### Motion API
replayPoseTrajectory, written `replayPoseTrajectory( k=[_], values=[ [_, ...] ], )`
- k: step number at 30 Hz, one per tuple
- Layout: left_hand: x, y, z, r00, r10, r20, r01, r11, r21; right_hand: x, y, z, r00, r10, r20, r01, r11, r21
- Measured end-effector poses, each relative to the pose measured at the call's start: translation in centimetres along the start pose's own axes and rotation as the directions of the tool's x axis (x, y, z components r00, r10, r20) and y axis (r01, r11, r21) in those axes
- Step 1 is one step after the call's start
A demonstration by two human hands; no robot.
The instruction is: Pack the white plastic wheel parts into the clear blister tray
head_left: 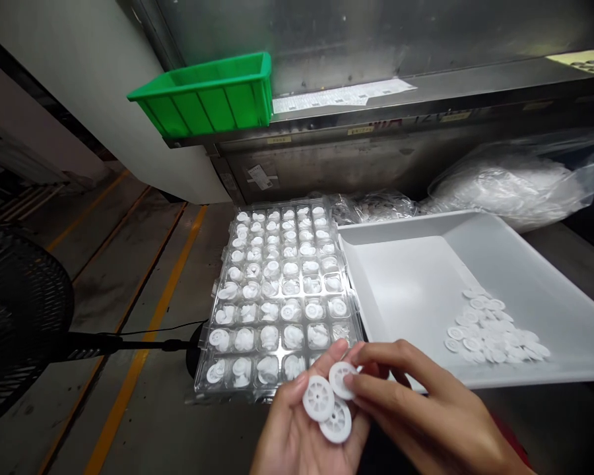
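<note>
My left hand [304, 445] lies palm up with its fingers curled a little, cupping white plastic spoked wheels [319, 398]. One of them overlaps a lower wheel [336, 425] on the palm. My right hand [426, 396] reaches in from the right, its thumb and fingertips on another white wheel [341, 377] above the left palm. Just beyond my hands sits a clear plastic tray [347, 290] of small square compartments, holding white parts. My hands hide its near right corner. To the right, a pile of similar wheels [499, 333] lies in a large white bin [400, 277].
A green bin [212, 99] stands on the metal shelf [455, 92] beside paper sheets [341, 97]. Clear plastic bags [509, 181] lie behind the white bin. A black fan [24, 330] is at left, above a floor with yellow lines [163, 300].
</note>
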State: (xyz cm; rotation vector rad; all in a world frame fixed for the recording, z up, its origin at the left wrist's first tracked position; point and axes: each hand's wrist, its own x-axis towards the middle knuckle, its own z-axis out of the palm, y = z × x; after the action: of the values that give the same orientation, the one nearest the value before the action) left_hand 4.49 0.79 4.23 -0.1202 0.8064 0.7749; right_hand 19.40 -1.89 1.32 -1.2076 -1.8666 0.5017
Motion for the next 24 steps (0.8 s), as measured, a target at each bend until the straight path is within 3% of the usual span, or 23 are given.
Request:
replayPoseTrajectory(
  k=[2,5,8,10,12,13,15,18,21,24],
  values=[
    [1.0,-0.5,-0.2,0.982,0.106,-0.154,-0.098,0.993,0.061,0.2,0.7,0.4,0.999,0.032,0.016,-0.033,0.995,0.091],
    [2.2,0.2,-2.0,0.93,0.274,-0.245,-0.24,0.958,0.159,-0.2,1.5,0.9,0.958,0.284,0.041,-0.283,0.909,0.305],
    [2.4,3.3,-5.6,0.815,0.513,-0.27,-0.408,0.838,0.362,-0.9,2.1,1.1,0.79,0.592,0.163,-0.561,0.588,0.583],
    [2.3,6.2,-8.5,0.705,0.661,-0.255,-0.452,0.697,0.557,-1.3,2.6,1.3,0.682,0.688,0.25,-0.614,0.351,0.707],
    [2.3,8.8,-11.1,0.604,0.768,-0.211,-0.42,0.532,0.735,-1.6,3.0,1.4,0.628,0.72,0.296,-0.61,0.22,0.761],
    [2.4,9.8,-12.1,0.578,0.794,-0.185,-0.372,0.459,0.807,-1.7,3.2,1.4,0.614,0.727,0.307,-0.604,0.183,0.775],
    [2.7,11.1,-13.6,0.577,0.81,-0.108,-0.263,0.309,0.914,-1.8,3.6,1.5,0.59,0.734,0.336,-0.581,0.097,0.808],
    [3.2,11.3,-14.6,0.6,0.8,-0.01,-0.16,0.132,0.978,-1.8,4.1,1.6,0.573,0.733,0.367,-0.537,-0.003,0.843],
    [3.3,10.8,-15.0,0.587,0.809,0.033,-0.115,0.043,0.992,-1.8,4.4,1.6,0.559,0.729,0.396,-0.508,-0.076,0.858],
    [3.0,10.6,-15.4,0.551,0.833,0.055,-0.093,-0.004,0.996,-2.0,4.8,1.6,0.549,0.734,0.4,-0.514,-0.08,0.854]
  ],
)
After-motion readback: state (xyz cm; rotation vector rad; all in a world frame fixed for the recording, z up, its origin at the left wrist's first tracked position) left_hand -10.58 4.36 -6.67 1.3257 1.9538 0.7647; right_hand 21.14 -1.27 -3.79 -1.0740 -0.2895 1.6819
